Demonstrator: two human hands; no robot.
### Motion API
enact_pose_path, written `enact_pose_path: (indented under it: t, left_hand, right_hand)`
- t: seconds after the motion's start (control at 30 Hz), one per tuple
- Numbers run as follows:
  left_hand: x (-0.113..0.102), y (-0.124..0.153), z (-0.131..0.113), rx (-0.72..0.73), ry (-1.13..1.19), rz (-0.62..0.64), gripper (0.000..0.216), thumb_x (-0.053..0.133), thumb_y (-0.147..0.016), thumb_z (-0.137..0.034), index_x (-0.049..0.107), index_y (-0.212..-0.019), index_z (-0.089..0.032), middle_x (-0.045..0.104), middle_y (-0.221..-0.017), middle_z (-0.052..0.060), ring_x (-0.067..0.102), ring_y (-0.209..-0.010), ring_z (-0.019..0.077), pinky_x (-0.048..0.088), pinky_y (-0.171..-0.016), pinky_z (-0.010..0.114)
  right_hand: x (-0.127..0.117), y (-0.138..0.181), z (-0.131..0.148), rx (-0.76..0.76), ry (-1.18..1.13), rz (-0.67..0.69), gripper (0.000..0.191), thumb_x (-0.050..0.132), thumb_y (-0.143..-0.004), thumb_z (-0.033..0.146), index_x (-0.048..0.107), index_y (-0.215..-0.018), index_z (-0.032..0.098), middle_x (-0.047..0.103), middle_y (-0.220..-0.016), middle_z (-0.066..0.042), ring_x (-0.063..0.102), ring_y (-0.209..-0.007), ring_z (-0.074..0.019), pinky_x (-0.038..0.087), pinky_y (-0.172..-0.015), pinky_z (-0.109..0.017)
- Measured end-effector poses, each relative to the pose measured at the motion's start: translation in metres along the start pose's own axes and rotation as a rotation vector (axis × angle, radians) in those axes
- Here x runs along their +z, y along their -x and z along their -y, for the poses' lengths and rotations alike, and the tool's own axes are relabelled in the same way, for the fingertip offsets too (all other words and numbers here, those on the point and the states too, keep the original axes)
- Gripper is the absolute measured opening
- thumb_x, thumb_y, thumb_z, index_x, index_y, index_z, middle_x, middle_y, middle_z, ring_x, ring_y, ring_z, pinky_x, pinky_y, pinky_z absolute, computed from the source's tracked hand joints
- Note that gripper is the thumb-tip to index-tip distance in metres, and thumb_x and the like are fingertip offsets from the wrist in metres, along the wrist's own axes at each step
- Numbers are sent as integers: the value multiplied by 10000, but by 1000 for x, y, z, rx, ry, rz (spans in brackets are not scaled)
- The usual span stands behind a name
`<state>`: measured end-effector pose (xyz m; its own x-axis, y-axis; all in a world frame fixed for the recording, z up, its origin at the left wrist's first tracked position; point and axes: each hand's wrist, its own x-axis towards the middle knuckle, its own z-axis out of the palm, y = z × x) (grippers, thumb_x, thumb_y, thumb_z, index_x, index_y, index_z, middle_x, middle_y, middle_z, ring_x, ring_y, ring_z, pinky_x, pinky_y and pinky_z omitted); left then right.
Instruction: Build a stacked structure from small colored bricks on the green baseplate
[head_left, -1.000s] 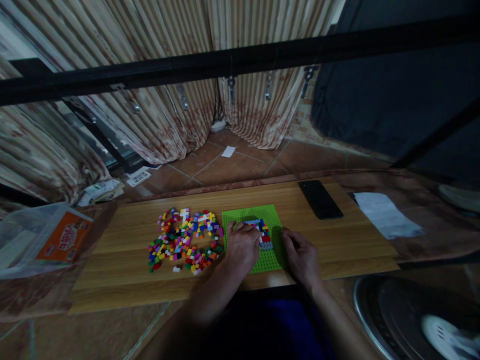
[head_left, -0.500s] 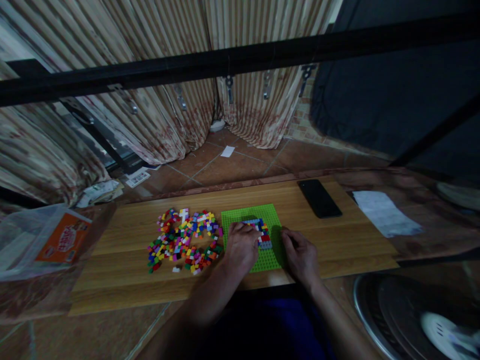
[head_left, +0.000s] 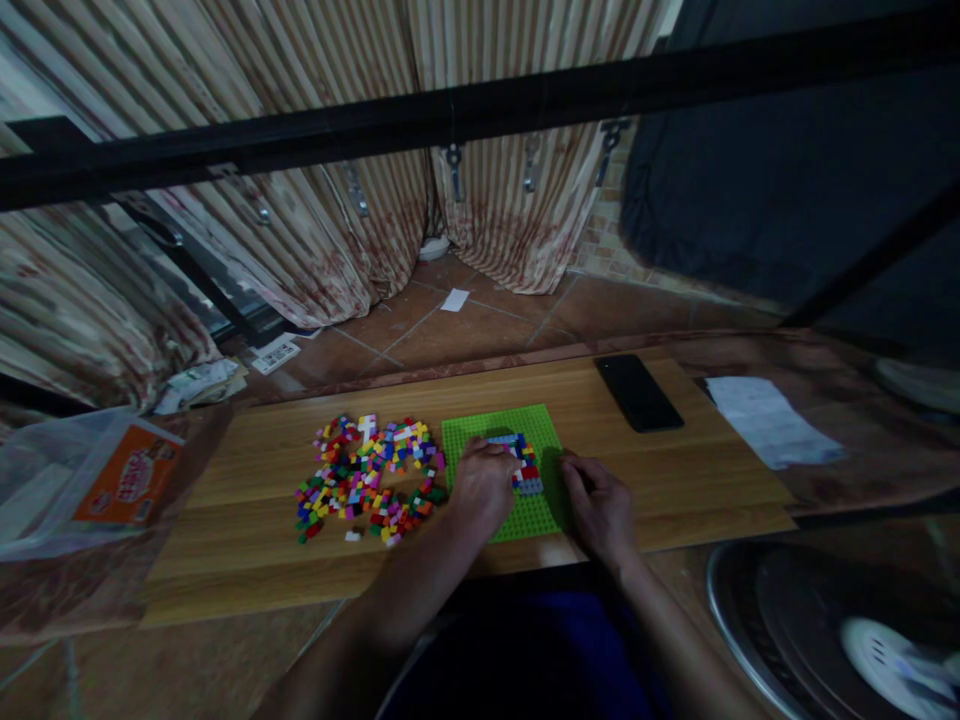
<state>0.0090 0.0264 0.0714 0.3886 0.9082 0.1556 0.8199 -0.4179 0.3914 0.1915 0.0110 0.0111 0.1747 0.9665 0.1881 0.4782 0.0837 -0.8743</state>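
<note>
A green studded baseplate (head_left: 538, 518) lies on the wooden board, with a small patch of coloured toy bricks (head_left: 530, 472) built up on it. My left hand (head_left: 486, 483) rests over the left side of that patch, its fingers bent and closed together at the bricks. Whatever its fingertips pinch is hidden under the hand. At the plate's right edge, my right hand (head_left: 598, 500) is curled, thumb and index finger close together; what they hold, if anything, is too small to make out. Left of the plate spreads a loose heap of small coloured bricks (head_left: 367, 480).
A black phone (head_left: 639, 393) lies on the wooden board (head_left: 247, 520) at the back right. Beyond its right end is a white paper (head_left: 772, 420). A clear plastic box (head_left: 45, 500) with an orange label stands at left. A black metal bar (head_left: 337, 125) crosses above.
My left hand has shifted slightly, its fingers drawn more closely together over the bricks. My right hand stays at the plate's edge. The view has moved a little.
</note>
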Motion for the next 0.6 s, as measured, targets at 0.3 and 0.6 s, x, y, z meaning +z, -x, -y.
enact_pose_path:
  t: [0.3, 0.6]
  left_hand:
    - [1, 0, 3, 15, 8, -4, 259, 519, -854, -101, 715, -725, -210, 687, -728, 13, 598, -750, 168, 435, -867, 347]
    - [2, 3, 5, -78, 62, -71, 193, 541, -852, -122, 686, -913, -235, 720, -877, 5, 624, -901, 181, 352, -1054, 426]
  right_hand:
    - [2, -3, 4, 47, -65, 16, 406, 532, -862, 545, 713, -923, 187, 734, -989, -100, 680, -922, -256, 512, -847, -384]
    - [20, -11, 30, 81, 152, 85, 535, 590, -790, 629, 687, -1066, 182, 740, -945, -136, 698, -838, -286, 530, -737, -417]
